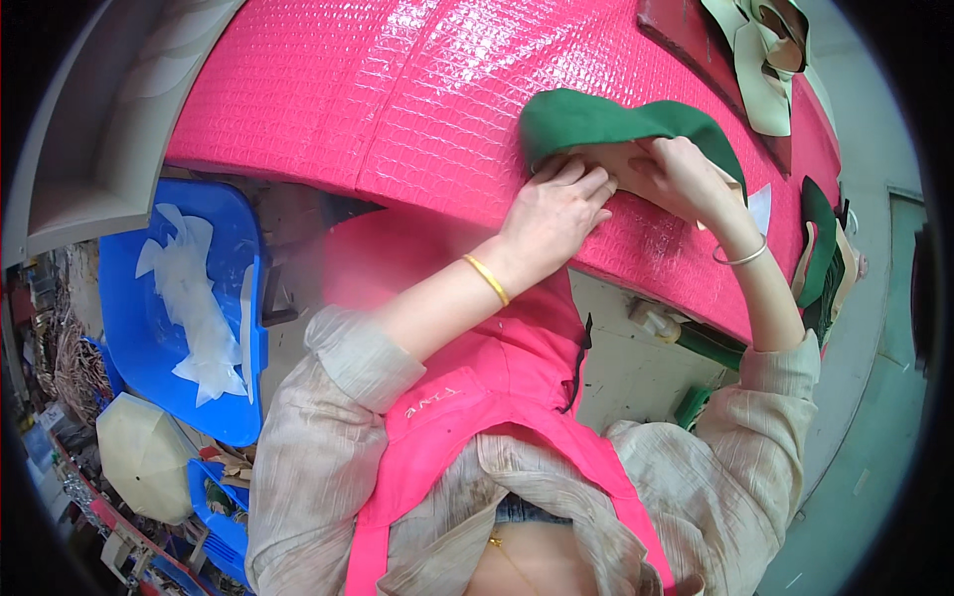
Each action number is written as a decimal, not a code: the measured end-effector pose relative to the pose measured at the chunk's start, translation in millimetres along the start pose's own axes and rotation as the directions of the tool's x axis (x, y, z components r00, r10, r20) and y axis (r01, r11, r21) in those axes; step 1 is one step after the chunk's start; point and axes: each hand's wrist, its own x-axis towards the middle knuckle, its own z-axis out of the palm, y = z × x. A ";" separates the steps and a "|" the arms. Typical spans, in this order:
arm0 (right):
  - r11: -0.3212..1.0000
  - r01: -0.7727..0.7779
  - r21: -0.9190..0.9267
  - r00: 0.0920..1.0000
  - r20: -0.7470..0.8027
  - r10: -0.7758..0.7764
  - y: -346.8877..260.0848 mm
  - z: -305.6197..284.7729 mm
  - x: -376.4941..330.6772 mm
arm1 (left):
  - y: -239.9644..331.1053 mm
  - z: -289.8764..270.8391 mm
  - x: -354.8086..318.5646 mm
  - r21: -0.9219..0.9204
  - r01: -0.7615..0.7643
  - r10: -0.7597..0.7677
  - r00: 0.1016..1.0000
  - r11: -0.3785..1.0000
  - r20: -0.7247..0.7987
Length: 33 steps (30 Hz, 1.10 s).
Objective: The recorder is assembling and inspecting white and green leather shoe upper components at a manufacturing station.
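Head view: left hand (556, 214) and right hand (681, 179) both pinch shut on a green fabric piece (596, 119), upper centre-right, on the pink bubble-wrap tabletop (397, 89). Step looks like peeling or pressing its pale backing (edge lifted); next needs steady fingertip pull. Fabric curved, felt-like.

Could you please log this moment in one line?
left hand and right hand: pressing green curved fabric piece | on pink quilted table cover

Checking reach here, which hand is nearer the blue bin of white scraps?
Left. The left hand presses the green piece, nearer the blue bin; the right hand is farther right.
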 end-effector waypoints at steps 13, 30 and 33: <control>0.978 -0.142 0.152 0.990 0.039 0.137 18.0 -0.4 -11.6 | -2.0 13.6 1.8 0.051 -0.074 0.076 0.996 0.996 -0.038; 0.994 -0.045 -0.102 0.991 -0.130 0.032 18.4 20.7 -20.2 | 14.1 22.1 15.8 0.056 -0.057 0.052 0.995 0.997 0.086; 0.969 -0.081 -0.234 0.965 -0.262 0.017 0.0 22.1 -17.5 | 17.6 29.9 14.1 0.120 -0.044 0.041 0.999 0.992 0.020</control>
